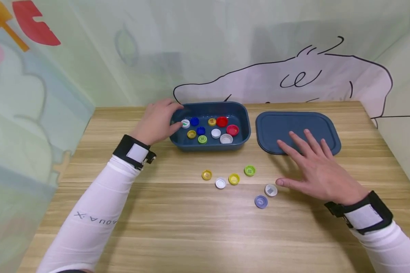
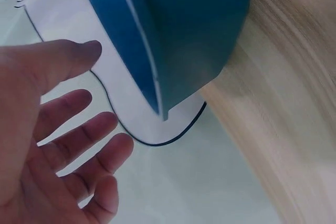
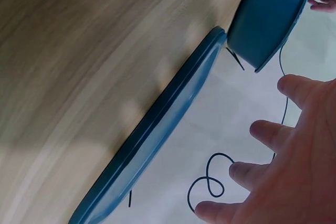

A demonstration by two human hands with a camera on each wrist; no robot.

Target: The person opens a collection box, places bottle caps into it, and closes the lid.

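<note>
A dark blue box (image 1: pixel 210 147) on the table holds several bottle caps, among them a white cap with a green mark (image 1: pixel 185 123), a red cap (image 1: pixel 222 121) and a green cap (image 1: pixel 202 139). My left hand (image 1: pixel 158 120) is at the box's left end, thumb and fingers apart near its rim; the left wrist view shows nothing between them. The white cap with the green mark lies just beyond those fingertips. With fingers spread, my right hand (image 1: pixel 319 170) hovers over the table and the near edge of the blue lid (image 1: pixel 295 129), holding nothing.
In front of the box lie loose caps: gold (image 1: pixel 207 174), white (image 1: pixel 220 183), yellow (image 1: pixel 234 179) and green (image 1: pixel 249 170). A grey-white cap (image 1: pixel 271 190) and a purple cap (image 1: pixel 261 201) are left of my right thumb. A printed curtain (image 1: pixel 208 45) hangs behind the wooden table (image 1: pixel 191 235).
</note>
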